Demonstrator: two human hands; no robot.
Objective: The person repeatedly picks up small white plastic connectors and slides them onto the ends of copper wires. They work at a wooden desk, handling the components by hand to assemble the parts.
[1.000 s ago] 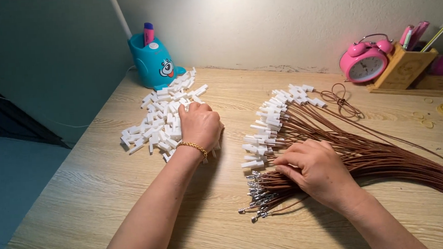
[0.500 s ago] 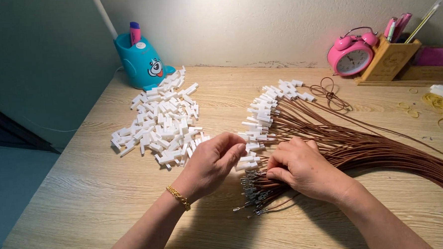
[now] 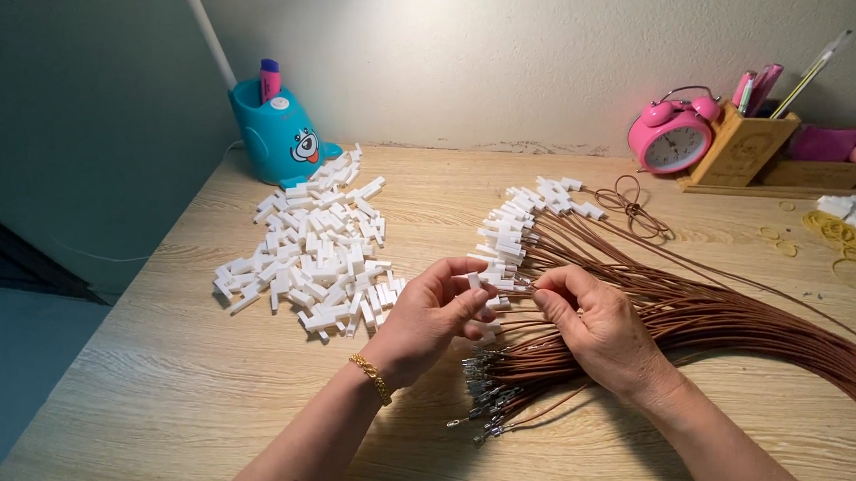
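Hands met over a fanned bundle of thin brown wires (image 3: 701,325): left hand (image 3: 431,317) pinched a small white plastic connector (image 3: 475,281), right hand (image 3: 595,325) pinched one wire's end, evidently mid-fitting.

Gold bracelet (image 3: 371,378) on bare left wrist

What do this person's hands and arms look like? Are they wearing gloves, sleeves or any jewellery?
Both hands are bare, with no gloves. The left hand has a thin gold chain bracelet around its wrist. The right hand shows no ring, watch or bracelet. Both forearms are uncovered as far as the picture shows, with no sleeve in sight.
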